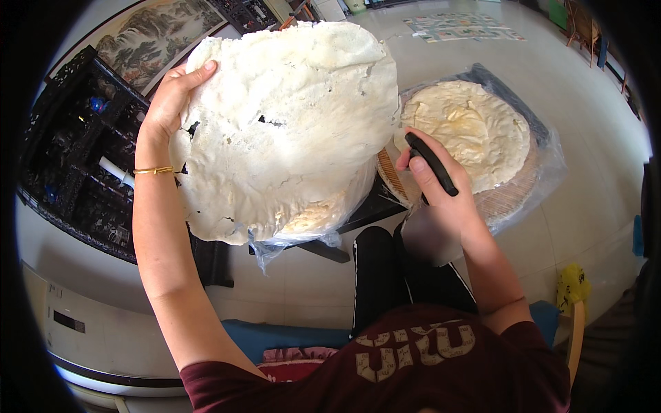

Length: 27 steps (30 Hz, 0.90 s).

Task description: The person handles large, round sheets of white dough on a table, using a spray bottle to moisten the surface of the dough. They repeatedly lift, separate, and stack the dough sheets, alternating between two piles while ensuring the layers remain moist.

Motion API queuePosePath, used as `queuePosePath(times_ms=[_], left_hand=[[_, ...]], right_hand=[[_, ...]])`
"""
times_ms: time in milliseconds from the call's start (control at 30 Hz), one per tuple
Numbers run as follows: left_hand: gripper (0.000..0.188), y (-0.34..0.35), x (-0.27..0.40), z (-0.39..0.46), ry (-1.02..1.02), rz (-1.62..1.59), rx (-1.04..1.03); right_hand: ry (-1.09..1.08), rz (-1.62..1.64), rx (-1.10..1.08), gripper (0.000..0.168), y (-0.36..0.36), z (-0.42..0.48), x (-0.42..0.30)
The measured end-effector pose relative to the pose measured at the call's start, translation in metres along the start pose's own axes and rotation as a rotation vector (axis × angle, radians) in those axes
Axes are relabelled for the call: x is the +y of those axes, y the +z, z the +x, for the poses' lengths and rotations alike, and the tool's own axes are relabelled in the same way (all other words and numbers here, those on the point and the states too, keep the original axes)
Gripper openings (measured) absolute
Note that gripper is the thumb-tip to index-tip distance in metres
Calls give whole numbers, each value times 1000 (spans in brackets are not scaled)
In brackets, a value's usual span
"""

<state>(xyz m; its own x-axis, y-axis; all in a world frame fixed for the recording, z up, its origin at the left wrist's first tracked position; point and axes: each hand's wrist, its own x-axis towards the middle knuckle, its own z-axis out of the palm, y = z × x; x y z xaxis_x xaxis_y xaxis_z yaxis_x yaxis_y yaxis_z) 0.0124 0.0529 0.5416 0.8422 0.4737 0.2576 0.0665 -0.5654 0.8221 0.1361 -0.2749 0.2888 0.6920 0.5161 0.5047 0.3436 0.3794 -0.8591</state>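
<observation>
My left hand (175, 95) grips the upper left edge of a large, thin, pale flatbread-like sheet (289, 118), its thumb on the face. The sheet is raised and tilted, with several small holes and ragged edges. My right hand (439, 175) is closed around a black handle (431, 164) beside the sheet's right edge; what the handle belongs to is blurred below the hand. At the right, another round pale sheet (470, 134) lies on a round woven tray (516, 193) with clear plastic. Below the raised sheet, yellowish pieces (315, 214) show in clear plastic.
A dark carved wooden cabinet (77, 155) stands at the left, near a framed landscape painting (155, 41). A black table edge (372, 214) lies before my knees. A patterned mat (465, 27) is on the far floor; a yellow bag (572, 286) hangs by a wooden chair part (576, 335).
</observation>
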Motion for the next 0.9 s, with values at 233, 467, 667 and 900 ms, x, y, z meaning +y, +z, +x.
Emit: queuePosePath(times_ms=[233, 467, 667, 900], left_hand=[[24, -6, -5, 3, -3, 10, 24], [27, 1, -3, 0, 22, 59, 21], [28, 5, 1, -1, 20, 63, -9], [29, 10, 6, -3, 22, 71, 21]], right_hand=[[48, 96, 93, 49, 7, 5, -17], [-14, -42, 31, 47, 16, 2, -13], [-37, -78, -84, 45, 33, -11, -17], [0, 45, -304, 52, 45, -28, -9]])
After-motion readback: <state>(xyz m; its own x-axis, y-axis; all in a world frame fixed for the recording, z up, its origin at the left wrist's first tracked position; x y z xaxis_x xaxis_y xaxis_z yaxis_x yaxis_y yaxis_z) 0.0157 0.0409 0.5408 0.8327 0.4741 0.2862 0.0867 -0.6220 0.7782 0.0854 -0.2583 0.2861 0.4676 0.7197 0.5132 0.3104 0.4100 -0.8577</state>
